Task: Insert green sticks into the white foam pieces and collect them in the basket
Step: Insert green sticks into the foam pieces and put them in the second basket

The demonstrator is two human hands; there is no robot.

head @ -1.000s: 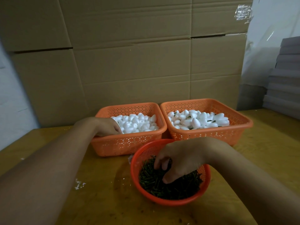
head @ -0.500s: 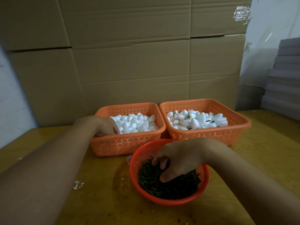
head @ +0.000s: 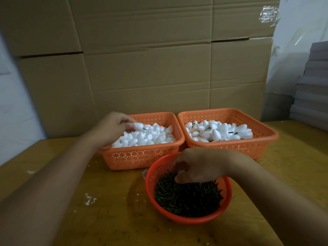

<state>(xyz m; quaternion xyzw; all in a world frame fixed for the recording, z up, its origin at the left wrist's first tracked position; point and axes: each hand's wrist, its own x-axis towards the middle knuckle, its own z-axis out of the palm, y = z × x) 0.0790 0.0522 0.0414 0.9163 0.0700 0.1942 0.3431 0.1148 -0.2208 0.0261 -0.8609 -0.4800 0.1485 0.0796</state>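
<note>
Two hands [head: 113, 126] [head: 197, 166]: egg-shaped foam [head: 138, 126], thin sticks [head: 188, 197].

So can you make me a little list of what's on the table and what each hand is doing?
left basket: orange, square, full of plain white foam pieces
right basket: orange, square, foam pieces with green sticks poking out
round bowl: orange, nearest, holds loose green sticks
left hand: over the left basket, fingers pinching one foam piece
right hand: in the round bowl, fingers curled down into the sticks
table: wooden, with white crumbs
</note>
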